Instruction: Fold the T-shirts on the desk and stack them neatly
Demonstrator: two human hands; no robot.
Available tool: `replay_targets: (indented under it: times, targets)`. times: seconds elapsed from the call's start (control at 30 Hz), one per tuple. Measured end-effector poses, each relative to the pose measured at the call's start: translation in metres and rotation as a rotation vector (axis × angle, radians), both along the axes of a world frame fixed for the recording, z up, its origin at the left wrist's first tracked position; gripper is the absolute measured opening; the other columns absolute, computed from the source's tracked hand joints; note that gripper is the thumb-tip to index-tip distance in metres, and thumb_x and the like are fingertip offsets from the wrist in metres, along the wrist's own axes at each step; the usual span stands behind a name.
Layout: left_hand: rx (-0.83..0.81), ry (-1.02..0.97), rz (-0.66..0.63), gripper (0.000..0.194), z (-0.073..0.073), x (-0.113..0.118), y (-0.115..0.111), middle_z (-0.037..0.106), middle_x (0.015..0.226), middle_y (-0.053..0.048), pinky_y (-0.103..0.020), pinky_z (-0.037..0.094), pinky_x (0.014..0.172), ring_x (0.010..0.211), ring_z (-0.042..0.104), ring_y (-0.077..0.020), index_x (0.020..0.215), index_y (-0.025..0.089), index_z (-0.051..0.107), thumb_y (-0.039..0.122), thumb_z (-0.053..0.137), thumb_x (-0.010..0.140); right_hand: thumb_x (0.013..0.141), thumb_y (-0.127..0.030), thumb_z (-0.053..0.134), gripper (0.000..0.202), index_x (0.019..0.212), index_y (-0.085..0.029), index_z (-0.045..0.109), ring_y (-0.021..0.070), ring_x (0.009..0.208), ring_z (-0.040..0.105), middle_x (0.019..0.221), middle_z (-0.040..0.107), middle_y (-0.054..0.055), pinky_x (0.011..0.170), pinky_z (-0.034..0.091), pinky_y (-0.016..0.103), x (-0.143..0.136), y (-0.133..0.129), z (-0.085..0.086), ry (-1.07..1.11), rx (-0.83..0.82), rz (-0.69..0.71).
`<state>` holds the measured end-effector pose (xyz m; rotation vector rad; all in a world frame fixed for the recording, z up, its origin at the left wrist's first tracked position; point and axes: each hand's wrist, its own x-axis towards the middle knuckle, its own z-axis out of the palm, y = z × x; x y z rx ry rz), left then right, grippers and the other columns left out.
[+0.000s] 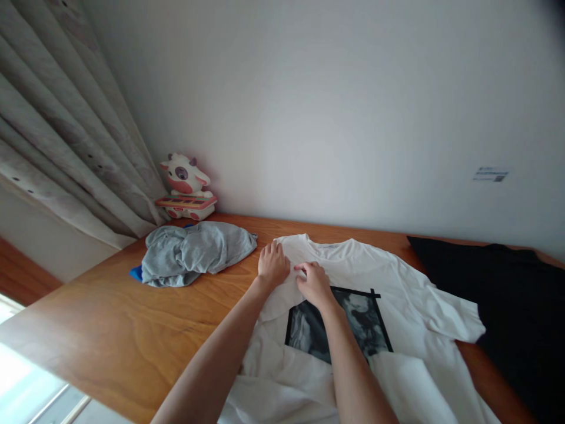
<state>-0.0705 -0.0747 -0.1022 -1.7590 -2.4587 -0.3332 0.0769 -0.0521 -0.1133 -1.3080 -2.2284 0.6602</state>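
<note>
While both hands touch the shirt, tabletop borders its left edge.

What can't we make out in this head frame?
Head view:
White T-shirt: lower end cut off by bottom edge.
Dark print: middle behind right forearm.
Black cloth: cut off by right edge.
Blue item: shape hidden by gray garment.
Wall label: text too small.
Left hand: palm hidden by its back.

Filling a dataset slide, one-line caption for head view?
Left hand and right hand at a white printed T-shirt lying between gray cloth and black cloth.
</note>
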Motion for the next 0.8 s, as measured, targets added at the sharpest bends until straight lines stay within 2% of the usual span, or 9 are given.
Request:
replay_targets:
  times: [0.07,0.13,0.23,0.4,0.47,0.57,0.7,0.77,0.8]
  targets:
    - [-0.019,-0.002,0.026,0.051,-0.004,0.007,-0.002,0.045,0.155,-0.025,-0.051,0.035,0.117,0.142,0.045,-0.0361,0.142,0.006,0.052,0.031,0.039,0.100,0.085,-0.012,0.058,0.033,0.111,-0.024,0.073,0.0241,0.109,0.062,0.115,0.068,0.009,0.094,0.044,0.035,0.001,-0.001,0.001,-0.026,-0.002,0.001]
    - [-0.048,-0.016,0.035,0.057,-0.009,0.011,-0.003,0.039,0.160,-0.027,-0.055,0.030,0.118,0.147,0.038,-0.0397,0.145,0.004,0.049,0.039,0.038,0.101,0.086,-0.011,0.054,0.034,0.113,-0.024,0.072,0.0245,0.110,0.061,0.116,0.067,0.009,0.094,0.043,0.036,0.001,-0.001,0.003,-0.050,-0.006,-0.003]
    - [-0.086,-0.047,0.032,0.064,-0.011,0.011,-0.003,0.029,0.167,-0.022,-0.060,0.023,0.121,0.154,0.024,-0.0412,0.153,0.008,0.041,0.046,0.034,0.102,0.088,-0.013,0.053,0.035,0.120,-0.021,0.068,0.0267,0.113,0.059,0.121,0.066,0.012,0.094,0.043,0.038,-0.002,-0.006,0.006,-0.077,-0.006,-0.005]
    - [-0.147,-0.080,0.036,0.069,-0.008,0.003,0.000,0.023,0.170,-0.015,-0.062,0.018,0.122,0.155,0.016,-0.0439,0.158,0.016,0.037,0.053,0.032,0.101,0.090,-0.020,0.059,0.034,0.124,-0.020,0.065,0.0253,0.118,0.059,0.125,0.065,0.011,0.096,0.045,0.036,0.010,-0.024,0.021,-0.100,0.024,0.082]
    - [-0.158,-0.081,0.032,0.071,-0.007,-0.001,0.001,0.021,0.171,-0.014,-0.064,0.017,0.122,0.155,0.015,-0.0453,0.160,0.017,0.035,0.055,0.031,0.101,0.091,-0.023,0.062,0.026,0.116,-0.021,0.068,0.0232,0.116,0.060,0.120,0.067,0.009,0.098,0.044,0.034,0.034,-0.035,0.031,-0.114,0.048,0.138]
    - [-0.147,-0.068,0.032,0.069,-0.009,-0.008,0.004,0.020,0.171,-0.013,-0.068,0.017,0.120,0.154,0.015,-0.0477,0.160,0.021,0.035,0.056,0.032,0.101,0.094,-0.030,0.061,0.016,0.104,-0.022,0.070,0.0240,0.112,0.062,0.111,0.068,0.008,0.099,0.044,0.036,0.092,-0.055,0.046,-0.150,0.097,0.154]
    - [-0.084,-0.040,0.082,0.064,-0.011,-0.012,0.004,0.024,0.170,-0.015,-0.071,0.019,0.118,0.153,0.020,-0.0481,0.156,0.023,0.043,0.055,0.038,0.101,0.084,-0.046,0.075,0.029,0.102,-0.023,0.070,0.0293,0.107,0.063,0.110,0.069,0.009,0.094,0.045,0.040,0.171,-0.085,0.057,-0.260,0.047,0.109]
    - [0.004,0.011,0.068,0.057,-0.012,-0.012,0.002,0.030,0.167,-0.015,-0.068,0.021,0.119,0.153,0.025,-0.0449,0.151,0.021,0.050,0.048,0.039,0.101,0.082,-0.046,0.077,0.030,0.101,-0.024,0.071,0.0303,0.103,0.065,0.109,0.070,0.009,0.091,0.046,0.039,0.196,-0.097,0.058,-0.291,-0.007,0.083]
    - [0.047,0.030,0.017,0.053,-0.012,-0.012,0.000,0.035,0.165,-0.015,-0.065,0.024,0.121,0.152,0.029,-0.0417,0.147,0.020,0.054,0.043,0.038,0.101,0.084,-0.044,0.075,0.026,0.101,-0.024,0.070,0.0298,0.102,0.066,0.109,0.071,0.009,0.090,0.046,0.038,0.204,-0.102,0.058,-0.290,-0.037,0.076]
